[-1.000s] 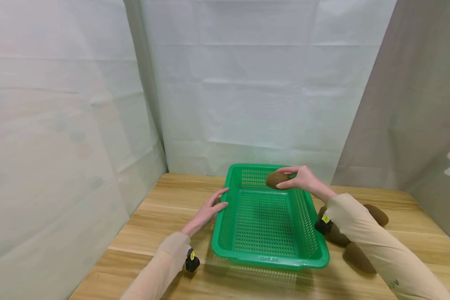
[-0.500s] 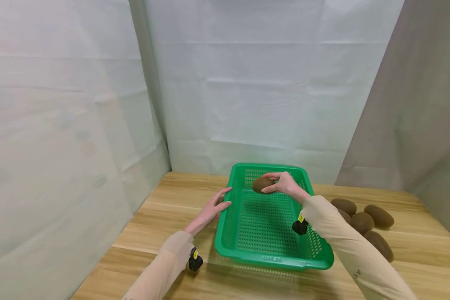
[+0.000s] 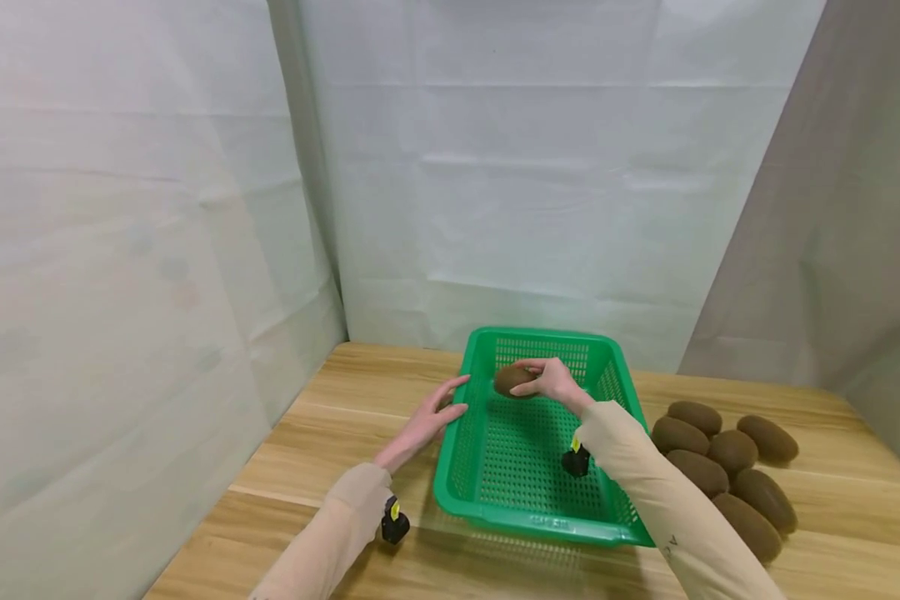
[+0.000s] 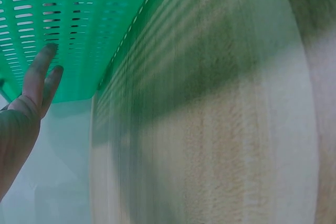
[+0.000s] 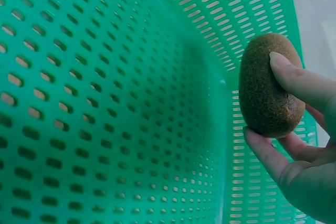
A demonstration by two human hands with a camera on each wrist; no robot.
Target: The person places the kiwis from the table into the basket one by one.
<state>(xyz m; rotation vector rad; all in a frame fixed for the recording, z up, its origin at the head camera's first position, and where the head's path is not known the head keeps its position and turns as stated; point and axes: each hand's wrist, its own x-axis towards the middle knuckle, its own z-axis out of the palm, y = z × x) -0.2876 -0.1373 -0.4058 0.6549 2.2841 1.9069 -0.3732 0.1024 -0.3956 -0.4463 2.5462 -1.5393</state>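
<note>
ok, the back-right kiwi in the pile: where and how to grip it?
Probably across its middle, coming down from above and the right. The back-right kiwi lies on its side, so its rounded waist should suit a pinch across the long flanks. The middle kiwi crowds its left flank; no kiwi lies against the right one.

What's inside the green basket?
One kiwi, pinched by the right hand toward the far end of the basket; no other shows. In the head view, the right sleeve covers part of the basket's right side.

Light wooden table (image 3: pixel 345 392).
A green perforated basket (image 3: pixel 547 523) stands on it; seven brown kiwis (image 3: pixel 732 450) cluster to its right.
</note>
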